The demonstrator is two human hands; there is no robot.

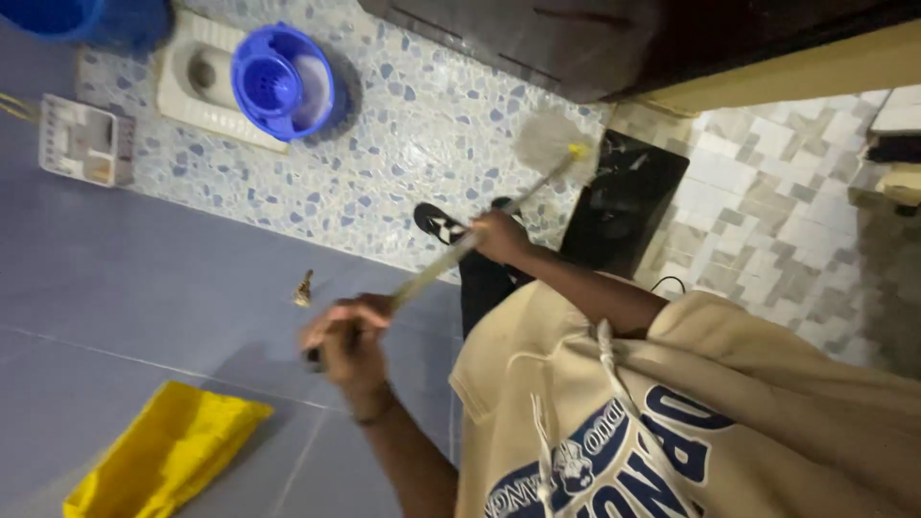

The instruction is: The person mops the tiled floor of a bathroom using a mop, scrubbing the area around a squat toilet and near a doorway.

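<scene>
Currently mid-sweep w/ mop (pixel 547 142): left hand (pixel 347 331) clamped on upper end of handle, right hand (pixel 499 235) clamped further down shaft. Mop head down on speckled pebble-tile floor (pixel 413 125), just beside dark mat (pixel 624 206) near doorway. Judging next stroke: needs pull back toward feet, head kept flat, clear of blue spin bucket (pixel 283 82) on squat pan (pixel 197 82). Yellow cloth (pixel 168 451) lying apart on blue-grey tile. Small bathroom, floor looks wet-ish, can't confirm.
</scene>
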